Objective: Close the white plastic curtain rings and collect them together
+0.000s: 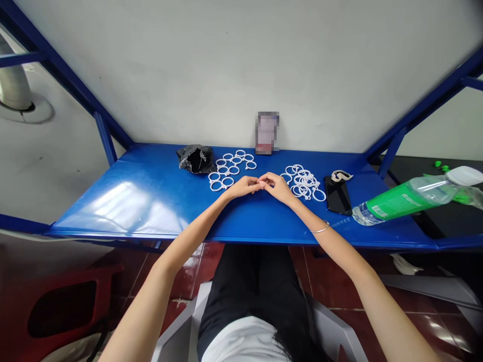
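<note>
Over the blue table (pixel 143 181), my left hand (pixel 242 187) and my right hand (pixel 277 187) meet at the fingertips. Both are closed in a pinch, and whatever is between the fingers is too small or hidden to make out. Beyond my left hand, several white curtain rings (pixel 221 171) with small eyelets lie spread out. A tangled pile of similar white rings (pixel 306 176) lies beside my right hand. A black plastic bag (pixel 195 159) with a torn opening sits behind and left of the spread rings.
A phone-like upright object (pixel 267 133), pixelated, leans against the wall. At the right lie a black phone (pixel 337 195) and a whitish strap-like item (pixel 341 175). A green-labelled bottle (pixel 403 201) stands near the right front. Blue frame bars (pixel 392 151) flank the table.
</note>
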The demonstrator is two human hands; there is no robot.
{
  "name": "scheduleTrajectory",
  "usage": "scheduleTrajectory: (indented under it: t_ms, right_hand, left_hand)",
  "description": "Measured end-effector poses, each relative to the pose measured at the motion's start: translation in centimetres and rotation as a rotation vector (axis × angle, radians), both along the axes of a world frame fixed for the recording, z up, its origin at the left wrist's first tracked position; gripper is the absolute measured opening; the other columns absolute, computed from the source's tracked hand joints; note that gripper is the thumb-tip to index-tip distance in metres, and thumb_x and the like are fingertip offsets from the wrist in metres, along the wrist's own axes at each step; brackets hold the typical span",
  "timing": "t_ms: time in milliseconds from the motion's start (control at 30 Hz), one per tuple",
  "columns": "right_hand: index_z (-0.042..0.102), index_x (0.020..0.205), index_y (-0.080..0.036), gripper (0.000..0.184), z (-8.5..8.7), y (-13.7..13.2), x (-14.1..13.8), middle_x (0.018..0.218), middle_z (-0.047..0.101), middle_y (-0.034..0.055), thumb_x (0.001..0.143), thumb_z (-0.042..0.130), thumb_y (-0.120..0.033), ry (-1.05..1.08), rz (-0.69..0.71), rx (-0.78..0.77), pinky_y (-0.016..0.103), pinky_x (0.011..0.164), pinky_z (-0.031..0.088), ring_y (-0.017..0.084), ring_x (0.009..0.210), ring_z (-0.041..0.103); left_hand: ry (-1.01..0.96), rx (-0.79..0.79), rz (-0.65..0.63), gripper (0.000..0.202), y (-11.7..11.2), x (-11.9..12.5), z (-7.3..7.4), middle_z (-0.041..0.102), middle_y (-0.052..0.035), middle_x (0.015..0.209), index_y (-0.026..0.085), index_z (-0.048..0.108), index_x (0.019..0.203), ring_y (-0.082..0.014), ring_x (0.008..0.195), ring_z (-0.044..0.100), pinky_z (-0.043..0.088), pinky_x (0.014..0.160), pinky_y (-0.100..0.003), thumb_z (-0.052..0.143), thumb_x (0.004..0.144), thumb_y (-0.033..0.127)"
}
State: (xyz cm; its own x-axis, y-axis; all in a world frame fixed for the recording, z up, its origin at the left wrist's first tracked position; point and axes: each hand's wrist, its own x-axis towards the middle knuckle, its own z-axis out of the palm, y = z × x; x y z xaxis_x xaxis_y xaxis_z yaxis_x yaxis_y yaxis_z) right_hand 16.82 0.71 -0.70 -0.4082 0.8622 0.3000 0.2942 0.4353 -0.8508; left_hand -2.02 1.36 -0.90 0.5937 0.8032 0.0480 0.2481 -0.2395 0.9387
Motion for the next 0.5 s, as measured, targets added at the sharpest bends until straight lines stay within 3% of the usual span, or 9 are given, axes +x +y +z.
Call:
scheduleTrajectory:
  t_ms: [267,500]
  right_hand:
    - [0.066,0.090,-0.020,0.029,-1.9,0.5,1.2,0.089,0.068,0.0045,0.079,0.069,-0.047,0.079,0.107,-0.185,0.036,0.078,0.058,0.019,0.081,0.069]
    - [0.064,0.091,-0.020,0.026,-1.8,0.6,2.1,0.088,0.068,0.0046,0.080,0.068,-0.043,0.071,0.035,-0.157,0.033,0.075,0.058,0.017,0.077,0.067]
  left_hand:
    - [0.043,0.045,0.102,0.047,0.4,0.5,-0.9,0.059,0.0005,0.064,0.013,0.067,0.083,-0.0096,0.056,0.049,0.037,0.056,-0.021,0.061,0.080,0.060]
    - [0.019,0.101,0.085,0.047,0.2,0.4,-0.6,0.065,-0.0019,0.082,0.015,0.065,0.100,-0.0106,0.065,0.053,0.041,0.060,-0.021,0.063,0.081,0.058]
